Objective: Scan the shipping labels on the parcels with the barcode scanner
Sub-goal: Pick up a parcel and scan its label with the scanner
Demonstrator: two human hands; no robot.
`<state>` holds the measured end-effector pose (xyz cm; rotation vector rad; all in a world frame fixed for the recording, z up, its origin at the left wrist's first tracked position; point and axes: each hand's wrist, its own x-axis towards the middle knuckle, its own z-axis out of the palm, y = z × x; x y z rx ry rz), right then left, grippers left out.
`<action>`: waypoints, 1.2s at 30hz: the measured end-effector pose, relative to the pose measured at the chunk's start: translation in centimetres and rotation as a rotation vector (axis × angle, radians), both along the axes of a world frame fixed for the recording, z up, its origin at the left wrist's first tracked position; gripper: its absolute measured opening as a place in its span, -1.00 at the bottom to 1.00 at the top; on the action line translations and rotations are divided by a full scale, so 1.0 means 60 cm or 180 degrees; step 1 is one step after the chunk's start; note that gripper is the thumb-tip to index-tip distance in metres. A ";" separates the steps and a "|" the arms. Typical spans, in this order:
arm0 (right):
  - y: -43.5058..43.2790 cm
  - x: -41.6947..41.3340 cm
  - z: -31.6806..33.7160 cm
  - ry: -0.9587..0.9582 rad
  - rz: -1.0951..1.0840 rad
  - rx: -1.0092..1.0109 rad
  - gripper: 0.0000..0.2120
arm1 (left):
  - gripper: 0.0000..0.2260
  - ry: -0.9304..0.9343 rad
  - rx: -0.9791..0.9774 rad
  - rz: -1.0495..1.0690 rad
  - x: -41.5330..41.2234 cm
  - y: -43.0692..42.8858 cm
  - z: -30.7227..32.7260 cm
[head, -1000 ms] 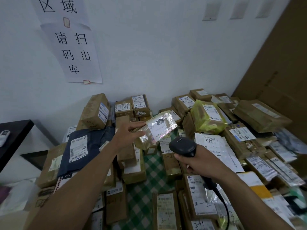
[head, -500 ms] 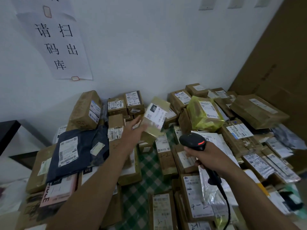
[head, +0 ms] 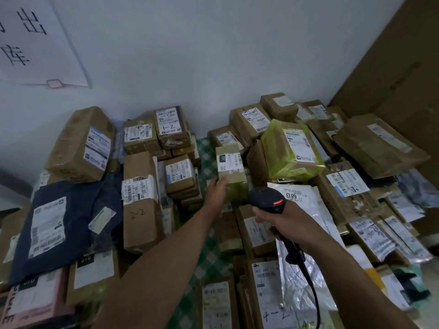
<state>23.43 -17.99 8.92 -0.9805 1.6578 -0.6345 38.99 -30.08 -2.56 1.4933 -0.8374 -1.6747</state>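
Observation:
My left hand (head: 217,191) holds the near left side of a small brown parcel (head: 231,170), whose white label marked 231 faces up. The parcel stands among the others in the middle of the pile, near the green checked cloth (head: 206,167). My right hand (head: 288,224) grips a black barcode scanner (head: 267,199) by its handle. The scanner's head, with a red stripe, sits just right of and nearer than the small parcel. Its black cable (head: 313,295) hangs toward the bottom edge.
Several taped brown parcels with labels cover the surface, some marked 1-2, 2-2, 4-2. A yellow-green wrapped parcel (head: 291,150) lies right of centre, a dark blue mailer (head: 64,224) at the left, a white bag (head: 301,198) under the scanner. Tall cardboard (head: 399,74) leans at the right.
My left hand has carried the small parcel forward and down from mid-air into the pile's middle. The scanner has stayed in my right hand. The camera has moved closer and to the right.

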 end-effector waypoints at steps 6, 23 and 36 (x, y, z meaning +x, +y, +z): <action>-0.016 -0.016 -0.024 -0.0041 -0.0115 0.0141 -0.79 | -0.67 -0.0535 -0.0050 -0.0590 -0.038 -0.032 -0.043; -0.027 -0.006 -0.036 -0.0100 -0.0152 0.0206 -0.80 | -0.54 -0.0752 -0.0097 -0.1184 -0.024 -0.054 -0.021; 0.035 0.071 0.016 -0.0078 0.0388 -0.0164 -0.78 | -0.69 -0.2283 -0.1591 -0.0272 0.162 0.143 0.120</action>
